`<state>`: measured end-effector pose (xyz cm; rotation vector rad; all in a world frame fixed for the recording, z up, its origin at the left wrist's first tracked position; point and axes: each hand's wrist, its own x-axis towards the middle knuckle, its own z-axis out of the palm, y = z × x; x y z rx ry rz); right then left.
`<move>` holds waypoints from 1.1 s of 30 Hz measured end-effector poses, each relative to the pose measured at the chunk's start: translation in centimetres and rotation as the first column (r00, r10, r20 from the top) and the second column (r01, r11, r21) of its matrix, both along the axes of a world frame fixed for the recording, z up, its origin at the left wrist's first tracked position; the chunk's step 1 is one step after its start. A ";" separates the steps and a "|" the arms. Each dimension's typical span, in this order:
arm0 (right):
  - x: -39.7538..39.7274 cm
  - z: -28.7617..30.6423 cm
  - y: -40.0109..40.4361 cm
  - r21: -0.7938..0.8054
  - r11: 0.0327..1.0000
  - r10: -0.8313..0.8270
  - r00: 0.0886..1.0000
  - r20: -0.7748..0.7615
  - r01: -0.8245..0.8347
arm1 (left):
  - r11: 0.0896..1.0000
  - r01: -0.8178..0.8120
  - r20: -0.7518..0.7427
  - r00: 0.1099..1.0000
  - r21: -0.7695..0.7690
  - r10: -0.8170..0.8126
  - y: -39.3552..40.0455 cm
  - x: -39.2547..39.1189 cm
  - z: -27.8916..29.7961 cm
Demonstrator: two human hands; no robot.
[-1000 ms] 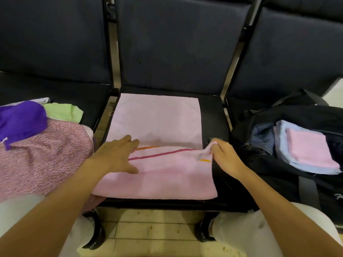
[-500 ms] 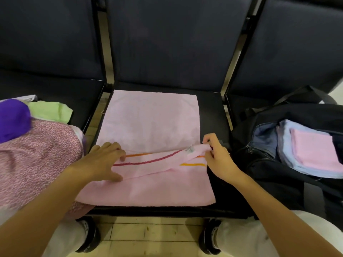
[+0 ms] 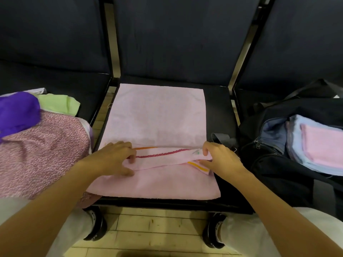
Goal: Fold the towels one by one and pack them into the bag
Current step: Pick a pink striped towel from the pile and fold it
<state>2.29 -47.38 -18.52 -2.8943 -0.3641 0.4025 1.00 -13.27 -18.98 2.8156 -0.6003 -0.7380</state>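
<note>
A pink towel (image 3: 157,119) with red and orange stripes lies spread on the middle dark seat. A folded striped edge crosses its near half. My left hand (image 3: 113,158) pinches that edge at its left end. My right hand (image 3: 220,158) pinches the same edge at its right end, by a small label. On the right seat stands an open black bag (image 3: 278,164). Inside it lie a folded light blue towel (image 3: 297,145) and a folded pink towel (image 3: 323,145) on top.
On the left seat is a heap of unfolded cloths: a pink patterned one (image 3: 40,153), a purple one (image 3: 18,112), a light green one (image 3: 59,103). Dark seat backs rise behind. My knees and shoes are over the tiled floor (image 3: 152,229) below the seat edge.
My left hand went from resting flat on the towel to pinching its striped edge. Both hands have raised that edge slightly and shifted a little apart along it.
</note>
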 end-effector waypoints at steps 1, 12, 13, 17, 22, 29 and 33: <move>-0.1 0.0 0.3 -0.030 0.999 0.026 0.999 0.024 -0.025 | 1.000 0.000 0.001 1.000 -0.005 0.000 0.0 0.1 0.0; 0.1 -0.4 0.4 0.120 0.983 0.093 0.936 0.339 -0.141 | 1.000 -0.018 -0.017 1.000 0.018 0.018 -0.1 0.0 0.6; 0.0 -0.2 0.5 0.172 0.979 0.052 0.949 0.311 -0.110 | 0.999 -0.033 -0.024 0.999 0.007 0.034 -0.2 -0.1 0.6; -0.4 0.3 0.7 0.312 0.949 -0.092 0.982 0.164 0.037 | 0.999 -0.050 -0.039 0.998 0.014 0.050 -0.1 -0.2 0.7; -0.5 0.7 0.9 0.529 0.840 -0.197 0.976 0.094 0.119 | 0.996 -0.049 -0.003 0.999 0.078 0.050 -0.9 -0.5 0.6; 0.3 1.2 1.1 0.747 0.630 -0.365 0.930 0.043 0.213 | 0.986 -0.146 0.243 0.962 0.075 0.123 -1.3 -0.3 0.5; 0.4 1.3 1.0 0.723 0.637 -0.312 0.947 -0.073 0.266 | 0.966 -0.253 0.352 0.910 0.051 0.220 -0.5 0.2 1.1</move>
